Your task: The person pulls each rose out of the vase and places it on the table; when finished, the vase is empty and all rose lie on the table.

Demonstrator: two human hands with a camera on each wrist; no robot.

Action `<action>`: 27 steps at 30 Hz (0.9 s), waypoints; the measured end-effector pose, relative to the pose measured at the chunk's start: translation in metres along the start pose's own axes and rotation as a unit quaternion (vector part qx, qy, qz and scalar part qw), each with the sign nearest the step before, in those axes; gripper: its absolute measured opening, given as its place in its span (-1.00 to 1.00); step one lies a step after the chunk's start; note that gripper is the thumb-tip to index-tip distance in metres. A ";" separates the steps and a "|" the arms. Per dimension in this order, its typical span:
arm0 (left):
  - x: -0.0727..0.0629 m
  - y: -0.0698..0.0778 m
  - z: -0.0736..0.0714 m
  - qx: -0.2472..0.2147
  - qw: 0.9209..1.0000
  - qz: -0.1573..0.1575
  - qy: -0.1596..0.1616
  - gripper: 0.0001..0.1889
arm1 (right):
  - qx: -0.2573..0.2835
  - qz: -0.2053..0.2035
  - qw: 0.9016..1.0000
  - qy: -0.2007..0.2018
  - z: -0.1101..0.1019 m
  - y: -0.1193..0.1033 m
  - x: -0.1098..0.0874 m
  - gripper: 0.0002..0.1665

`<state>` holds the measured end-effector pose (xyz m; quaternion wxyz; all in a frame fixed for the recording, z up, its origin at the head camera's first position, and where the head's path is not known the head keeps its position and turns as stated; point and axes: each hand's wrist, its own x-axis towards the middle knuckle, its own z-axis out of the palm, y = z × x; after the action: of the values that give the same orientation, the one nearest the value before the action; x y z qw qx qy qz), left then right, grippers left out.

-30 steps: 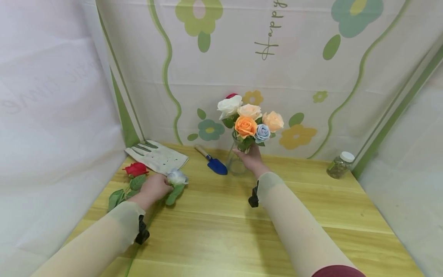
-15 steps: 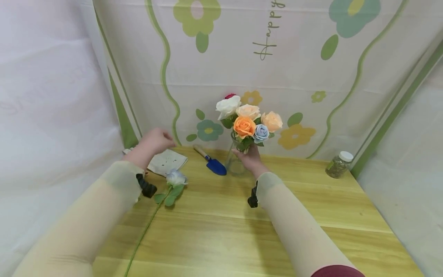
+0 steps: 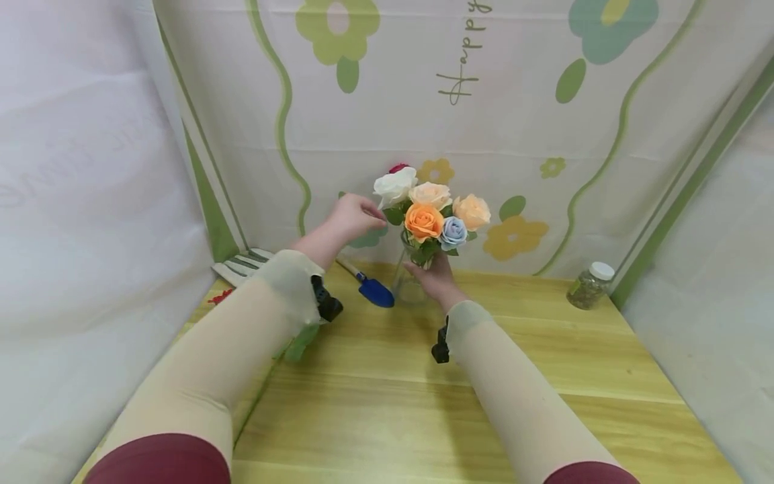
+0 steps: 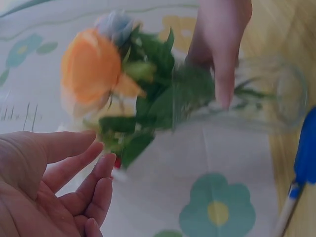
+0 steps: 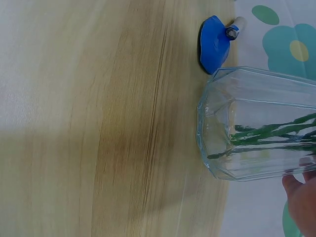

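One glass vase [image 5: 261,98] stands upright on the table [image 3: 375,390], its long axis vertical and mouth up, within the right hand's [image 3: 438,275] fingers, which grip its side. Above those fingers six blooms show: one dark red [image 3: 398,168], one white [image 3: 396,187], two peach [image 3: 431,194], one orange [image 3: 424,222], one blue [image 3: 453,232]. Their stems run down inside the glass.

The left hand's [image 3: 353,218] fingers are loosely bent, grasping nothing visible, just beside the white bloom; I cannot tell whether they touch it. Below them lies one trowel [image 3: 376,293], blade toward the person. One jar [image 3: 586,289] stands well right of the right fingers. One glove [image 3: 242,265], partly hidden, lies left of the left fingers.
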<state>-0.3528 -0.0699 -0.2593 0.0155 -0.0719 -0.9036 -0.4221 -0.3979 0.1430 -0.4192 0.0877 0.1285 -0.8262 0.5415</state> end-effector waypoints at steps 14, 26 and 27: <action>0.025 0.002 0.082 -0.068 0.997 0.035 -0.020 -0.61 | -0.026 0.008 1.000 -0.004 -0.001 -0.001 0.002 -0.01; 0.023 0.014 0.079 -0.141 0.988 0.059 0.032 -0.76 | -0.037 0.043 0.998 -0.001 0.001 0.005 0.006 -0.03; 0.022 0.017 0.076 -0.147 0.986 0.065 0.038 -0.76 | -0.039 0.044 0.998 -0.002 0.001 0.005 0.006 -0.02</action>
<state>-0.3693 0.0010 -0.2934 0.0668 -0.1160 -0.8240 -0.5505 -0.4052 0.1433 -0.4224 0.0668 0.0894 -0.8515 0.5123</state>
